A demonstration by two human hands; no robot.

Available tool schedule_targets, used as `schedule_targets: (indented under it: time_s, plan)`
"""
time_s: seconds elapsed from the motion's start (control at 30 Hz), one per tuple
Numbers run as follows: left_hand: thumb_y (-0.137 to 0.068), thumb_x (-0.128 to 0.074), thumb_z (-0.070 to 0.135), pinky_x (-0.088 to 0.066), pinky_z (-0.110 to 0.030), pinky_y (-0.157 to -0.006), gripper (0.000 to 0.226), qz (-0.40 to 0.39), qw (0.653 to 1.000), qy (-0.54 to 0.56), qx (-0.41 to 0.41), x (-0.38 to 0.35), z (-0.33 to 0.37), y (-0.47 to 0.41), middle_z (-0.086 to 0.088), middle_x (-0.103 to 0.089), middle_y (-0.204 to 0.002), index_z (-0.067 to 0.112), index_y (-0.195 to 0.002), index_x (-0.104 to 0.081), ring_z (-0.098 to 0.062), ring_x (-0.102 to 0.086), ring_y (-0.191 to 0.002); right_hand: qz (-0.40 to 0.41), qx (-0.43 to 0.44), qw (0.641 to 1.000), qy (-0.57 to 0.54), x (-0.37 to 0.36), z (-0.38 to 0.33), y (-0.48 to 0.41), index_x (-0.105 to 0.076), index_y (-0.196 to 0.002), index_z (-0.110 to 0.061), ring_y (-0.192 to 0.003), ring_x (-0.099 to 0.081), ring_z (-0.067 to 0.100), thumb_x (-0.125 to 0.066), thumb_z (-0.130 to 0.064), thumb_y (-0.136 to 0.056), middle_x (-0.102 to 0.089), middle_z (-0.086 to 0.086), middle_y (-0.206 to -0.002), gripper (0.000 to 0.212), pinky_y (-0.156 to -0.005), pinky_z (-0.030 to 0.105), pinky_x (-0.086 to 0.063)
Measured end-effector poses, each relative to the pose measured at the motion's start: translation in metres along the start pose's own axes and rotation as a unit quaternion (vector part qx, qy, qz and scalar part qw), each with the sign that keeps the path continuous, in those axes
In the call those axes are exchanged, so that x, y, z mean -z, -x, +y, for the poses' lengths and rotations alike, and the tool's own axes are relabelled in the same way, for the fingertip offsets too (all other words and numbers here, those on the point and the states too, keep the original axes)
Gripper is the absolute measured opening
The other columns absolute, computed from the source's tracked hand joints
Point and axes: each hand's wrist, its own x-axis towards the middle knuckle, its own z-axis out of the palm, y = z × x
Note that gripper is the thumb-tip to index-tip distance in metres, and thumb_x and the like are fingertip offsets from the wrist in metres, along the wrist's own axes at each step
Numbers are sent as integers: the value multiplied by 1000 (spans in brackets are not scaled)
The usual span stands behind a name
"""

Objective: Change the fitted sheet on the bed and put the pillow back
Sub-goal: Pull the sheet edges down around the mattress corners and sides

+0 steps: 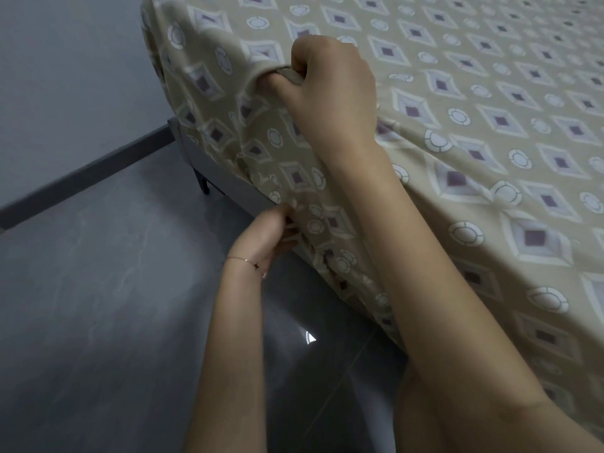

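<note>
Sheet (457,125) was on the bed, spread flat across the top and hanging down the near side, wrapped round the corner at the upper left. It was a tan, soft-looking fabric printed with rows of diamonds with purple centres and pale ringed circles. The top lay smooth, but the side was all bunched and wrinkly.

Floor (98,289) was glossy grey tile with faint marbling and a bright little reflection close to the bed. Wall (65,76) was plain pale grey, with a darker baseboard (81,178) running along its bottom. Frame (209,165) was grey too, peeking out just under the sheet's hem, with a thin dark leg (203,184) near the corner.

Right hand (333,89) was up at the top edge near that corner, fist clenched round a fold of sheet. Left hand (264,237) was lower down at the hem, fingers pinching the gathered edge just above the frame. A thin chain bracelet (245,260) with a small dark charm sat on the left wrist.
</note>
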Motion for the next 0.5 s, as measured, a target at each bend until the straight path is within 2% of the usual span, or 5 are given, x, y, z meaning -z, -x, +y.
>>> schedule_targets:
  time_s: [0.1, 0.23, 0.37, 0.43, 0.5]
  plan:
    - [-103, -39, 18, -54, -37, -80, 19, -11, 984, -175, 22, 16, -9, 2, -10, -63, -105, 12, -117, -50, -26, -65, -88, 2, 0, 1000, 7, 0, 1, -1, -20, -60, -23, -56, -28, 15, -55, -34, -85, -25, -4, -56, 45, -47, 27, -14]
    - [-102, -39, 12, -57, -31, -68, 23, -154, 983, -92, 50, 5, -41, 2, -5, -74, -85, 8, -105, -61, -19, -72, -77, -13, -2, 999, 29, 0, 2, -1, -20, -60, -23, -53, -27, 15, -54, -36, -87, -27, -4, -57, 45, -47, 28, -14]
    - [-102, -38, 16, -58, -26, -59, 26, -125, 989, -30, 70, -7, -44, -17, -9, -73, -75, 4, -108, -60, -19, -72, -68, -32, 16, 997, 66, -1, 4, 0, -25, -63, -22, -62, -36, 17, -55, -43, -89, -31, -5, -60, 45, -47, 27, -16]
    - [-102, -40, 18, -58, -24, -57, 25, -129, 987, -63, 71, -8, -39, -25, -8, -73, -69, 5, -100, -61, -16, -71, -62, -50, 42, 995, 77, 0, 4, -1, -35, -74, -20, -70, -41, 18, -57, -45, -89, -33, -6, -63, 36, -48, 25, -18]
    - [-103, -40, 18, -58, -25, -61, 26, -147, 980, -113, 68, -6, -34, -31, -6, -72, -66, 7, -92, -61, -14, -71, -60, -73, 80, 991, 77, 5, 4, 2, -36, -87, -21, -74, -42, 17, -63, -50, -85, -34, -9, -69, 40, -51, 25, -22]
